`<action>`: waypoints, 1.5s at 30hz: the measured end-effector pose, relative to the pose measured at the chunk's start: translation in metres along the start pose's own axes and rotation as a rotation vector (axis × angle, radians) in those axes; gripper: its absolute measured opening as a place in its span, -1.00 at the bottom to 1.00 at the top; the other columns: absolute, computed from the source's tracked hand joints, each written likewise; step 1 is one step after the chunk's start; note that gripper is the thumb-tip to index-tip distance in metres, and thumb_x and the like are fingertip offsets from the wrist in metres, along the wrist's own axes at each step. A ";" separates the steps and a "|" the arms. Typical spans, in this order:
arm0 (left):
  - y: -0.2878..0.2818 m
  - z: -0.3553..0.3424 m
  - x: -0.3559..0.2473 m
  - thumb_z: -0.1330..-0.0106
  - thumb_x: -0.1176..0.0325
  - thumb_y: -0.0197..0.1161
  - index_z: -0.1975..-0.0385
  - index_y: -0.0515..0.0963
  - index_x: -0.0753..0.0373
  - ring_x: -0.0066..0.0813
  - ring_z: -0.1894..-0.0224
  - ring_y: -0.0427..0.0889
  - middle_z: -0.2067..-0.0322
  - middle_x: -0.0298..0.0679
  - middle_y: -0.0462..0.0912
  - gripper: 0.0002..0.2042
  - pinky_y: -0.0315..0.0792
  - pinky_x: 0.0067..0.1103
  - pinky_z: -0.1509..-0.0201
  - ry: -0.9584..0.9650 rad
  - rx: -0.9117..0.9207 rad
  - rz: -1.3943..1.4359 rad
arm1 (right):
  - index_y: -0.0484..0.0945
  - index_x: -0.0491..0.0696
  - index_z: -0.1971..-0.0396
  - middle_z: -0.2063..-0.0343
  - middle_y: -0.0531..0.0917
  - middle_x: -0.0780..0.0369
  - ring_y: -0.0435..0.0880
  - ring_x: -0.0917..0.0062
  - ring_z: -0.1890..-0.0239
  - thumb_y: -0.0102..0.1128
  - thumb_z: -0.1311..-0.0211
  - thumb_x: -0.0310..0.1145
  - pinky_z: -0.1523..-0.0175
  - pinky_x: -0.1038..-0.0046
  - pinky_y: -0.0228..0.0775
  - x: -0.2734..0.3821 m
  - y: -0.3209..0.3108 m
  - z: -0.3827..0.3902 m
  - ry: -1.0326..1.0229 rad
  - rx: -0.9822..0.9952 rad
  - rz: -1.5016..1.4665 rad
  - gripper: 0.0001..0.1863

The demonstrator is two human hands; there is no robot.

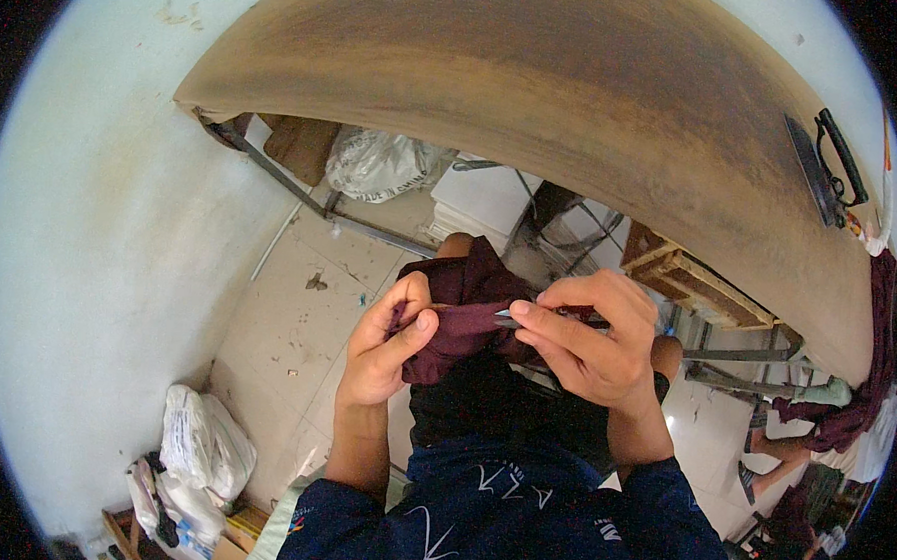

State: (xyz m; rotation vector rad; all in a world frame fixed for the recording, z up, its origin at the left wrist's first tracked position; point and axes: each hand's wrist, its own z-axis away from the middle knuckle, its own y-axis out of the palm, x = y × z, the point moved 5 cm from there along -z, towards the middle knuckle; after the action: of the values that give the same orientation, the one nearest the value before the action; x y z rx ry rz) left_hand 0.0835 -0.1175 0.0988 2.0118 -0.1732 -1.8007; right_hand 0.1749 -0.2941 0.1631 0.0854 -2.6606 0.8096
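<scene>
A dark maroon garment [466,331] lies bunched over my lap, a folded edge of it stretched between my hands. My left hand [381,342] is closed on that edge, thumb pressed against the fingers. In my right hand [596,332] is a small pair of thread snips [507,319], mostly hidden by the fingers. Only the two narrow blade tips show, pointing left and touching or just over the cloth. Some maroon cloth also passes behind the right fingers; whether they grip it too is hidden.
Ahead stands a brown cloth-covered ironing table [498,72] with an iron [829,171] at its right end. Beneath are a plastic bag [378,165], a white stack [482,196] and a wooden drawer frame [699,281]. White bags [206,445] sit lower left; another person's leg [776,456] shows right.
</scene>
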 end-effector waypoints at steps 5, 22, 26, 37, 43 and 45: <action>0.000 0.002 0.002 -0.35 0.35 0.18 0.50 0.17 0.12 -0.70 0.41 0.09 0.46 -0.48 0.12 -0.71 0.03 -0.71 0.33 -0.014 -0.016 -0.058 | 0.73 0.13 0.29 0.45 0.60 0.37 0.49 0.54 0.55 0.50 0.19 -0.33 0.51 0.51 0.21 0.006 0.000 0.001 -0.006 0.080 0.073 -0.67; 0.005 0.004 -0.005 -0.34 0.29 0.20 0.51 0.19 0.13 -0.68 0.41 0.07 0.48 -0.48 0.08 -0.70 -0.01 -0.69 0.33 0.034 -0.006 -0.169 | 0.75 0.13 0.36 0.51 0.58 0.38 0.48 0.57 0.58 0.47 0.17 -0.39 0.51 0.52 0.18 0.015 0.002 -0.004 -0.044 0.093 0.126 -0.74; 0.002 0.005 -0.003 -0.35 0.30 0.19 0.51 0.19 0.13 -0.68 0.41 0.07 0.47 -0.48 0.09 -0.70 0.00 -0.69 0.32 0.016 -0.010 -0.133 | 0.73 0.05 0.30 0.42 0.59 0.31 0.48 0.61 0.49 0.49 0.13 -0.33 0.47 0.57 0.19 0.000 0.002 0.005 0.037 -0.002 -0.035 -0.71; -0.021 0.006 -0.007 -0.34 0.37 0.18 0.49 0.20 0.15 -0.69 0.38 0.09 0.45 -0.48 0.10 -0.74 0.02 -0.71 0.29 0.074 -0.168 -0.092 | 0.59 -0.13 0.44 0.50 0.57 0.40 0.42 0.77 0.48 0.52 0.09 -0.50 0.40 0.66 0.18 -0.045 0.051 0.034 0.633 0.249 -0.776 -0.77; -0.057 0.016 -0.015 -0.36 0.43 0.13 0.39 0.27 0.17 -0.72 0.39 0.12 0.43 -0.49 0.11 -0.84 0.07 -0.72 0.29 0.114 -0.331 0.056 | 0.58 -0.08 0.49 0.62 0.48 0.48 0.30 0.82 0.55 0.48 -0.02 -0.30 0.47 0.65 0.10 -0.079 0.043 0.049 0.752 0.473 -0.695 -0.76; -0.063 0.017 -0.017 -0.38 0.41 0.12 0.41 0.26 0.18 -0.71 0.42 0.11 0.44 -0.48 0.05 -0.83 0.08 -0.70 0.33 0.130 -0.361 0.060 | 0.59 -0.09 0.48 0.59 0.52 0.47 0.35 0.82 0.54 0.47 -0.03 -0.32 0.45 0.66 0.16 -0.085 0.038 0.053 0.754 0.450 -0.716 -0.78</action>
State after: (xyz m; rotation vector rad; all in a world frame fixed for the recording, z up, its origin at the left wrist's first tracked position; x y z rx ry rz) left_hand 0.0527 -0.0585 0.0880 1.8348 0.1225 -1.5305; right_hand 0.2312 -0.2952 0.0724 0.6564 -1.5411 0.9177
